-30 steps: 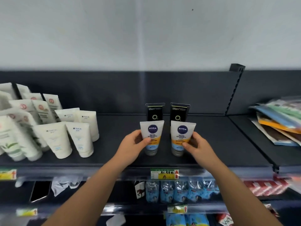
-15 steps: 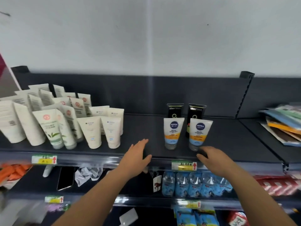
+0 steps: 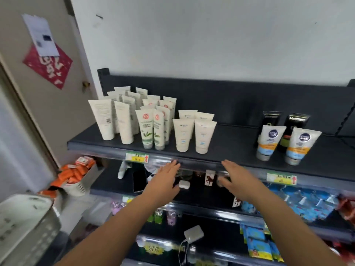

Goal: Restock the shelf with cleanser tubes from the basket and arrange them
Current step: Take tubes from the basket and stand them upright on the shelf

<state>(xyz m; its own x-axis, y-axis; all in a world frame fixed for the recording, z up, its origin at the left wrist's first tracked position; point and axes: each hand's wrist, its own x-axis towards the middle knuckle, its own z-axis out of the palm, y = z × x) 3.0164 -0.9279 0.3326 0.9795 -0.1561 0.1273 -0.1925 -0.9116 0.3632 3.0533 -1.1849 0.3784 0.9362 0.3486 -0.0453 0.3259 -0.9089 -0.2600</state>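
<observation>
Both hands (image 3: 165, 181) withdrew, empty; white-orange cleanser tubes (image 3: 269, 142) stand upright.

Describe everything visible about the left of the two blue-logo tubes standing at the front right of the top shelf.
The left blue-logo tube is a white, plastic-looking squeeze tube standing upright on its silver-grey cap, crimped end up. It carries a round dark-blue logo, then an orange band and a light-blue band lower down; the small print is too blurred to read. It stands near the front edge of the dark shelf, beside its twin with a gap between them, and in front of a black tube. Neither hand touches it.
</observation>
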